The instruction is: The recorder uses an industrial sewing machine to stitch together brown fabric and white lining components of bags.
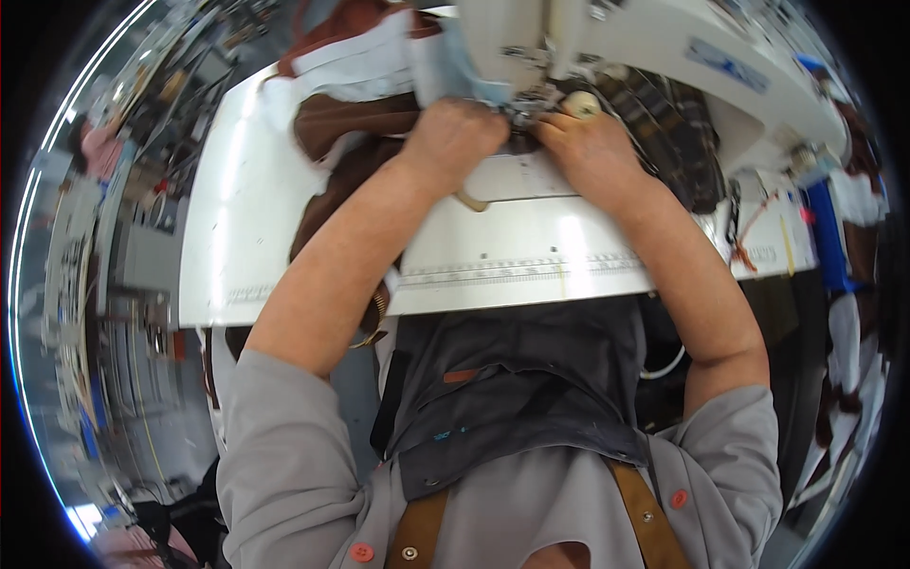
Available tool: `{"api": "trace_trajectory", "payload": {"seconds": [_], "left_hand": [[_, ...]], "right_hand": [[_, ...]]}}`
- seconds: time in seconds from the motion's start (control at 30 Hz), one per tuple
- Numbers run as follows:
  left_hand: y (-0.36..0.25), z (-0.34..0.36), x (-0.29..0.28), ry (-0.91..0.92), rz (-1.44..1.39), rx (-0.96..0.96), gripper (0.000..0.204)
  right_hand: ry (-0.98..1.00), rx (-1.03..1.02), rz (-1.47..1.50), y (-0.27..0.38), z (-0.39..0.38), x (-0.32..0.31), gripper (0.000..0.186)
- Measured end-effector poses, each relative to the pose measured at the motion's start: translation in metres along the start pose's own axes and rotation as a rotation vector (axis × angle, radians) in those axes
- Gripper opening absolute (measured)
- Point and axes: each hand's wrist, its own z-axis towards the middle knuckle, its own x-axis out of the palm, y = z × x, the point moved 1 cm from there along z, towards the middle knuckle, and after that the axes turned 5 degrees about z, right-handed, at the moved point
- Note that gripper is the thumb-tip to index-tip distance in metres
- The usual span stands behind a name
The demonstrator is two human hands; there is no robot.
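Note:
Both my hands are at the presser foot [524, 112] of a white sewing machine [654, 47]. My left hand [453, 142], fingers curled in, is closed on brown fabric [355, 128] just left of the foot. More of that fabric, with white and pale blue layers [365, 68], is bunched behind and to the left, and a dark brown length runs down under my left forearm. My right hand [595, 156] is closed too, its fingertips pressed together at the fabric's edge right of the foot. What lies under those fingertips is mostly hidden.
A white table [237, 209] with a printed ruler strip [512, 270] surrounds the machine. A tan curved piece [471, 201] lies near my left wrist. Dark patterned cloth [678, 142] is beyond my right hand. Thread and small tools [744, 232] lie at the right, near a blue bin [832, 237].

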Motion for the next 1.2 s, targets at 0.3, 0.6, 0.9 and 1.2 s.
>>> {"api": "trace_trajectory", "payload": {"seconds": [0.3,0.6,0.9,1.2], "left_hand": [[0.006,-0.068,-0.09,0.198,-0.065,-0.158,0.004],[-0.056,-0.143,-0.199,-0.108,-0.179,-0.356,0.057],[-0.106,-0.349,-0.153,-0.287,-0.693,-1.461,0.035],[-0.161,-0.349,-0.101,0.138,-0.51,-1.025,0.041]], "right_hand": [[-0.076,-0.182,0.139,0.014,0.004,-0.02,0.023],[-0.141,-0.61,0.386,0.13,0.068,-0.11,0.024],[-0.156,-0.679,0.32,0.221,0.195,-0.053,0.024],[0.309,-0.778,-0.308,0.274,0.262,-0.011,0.019]]}}
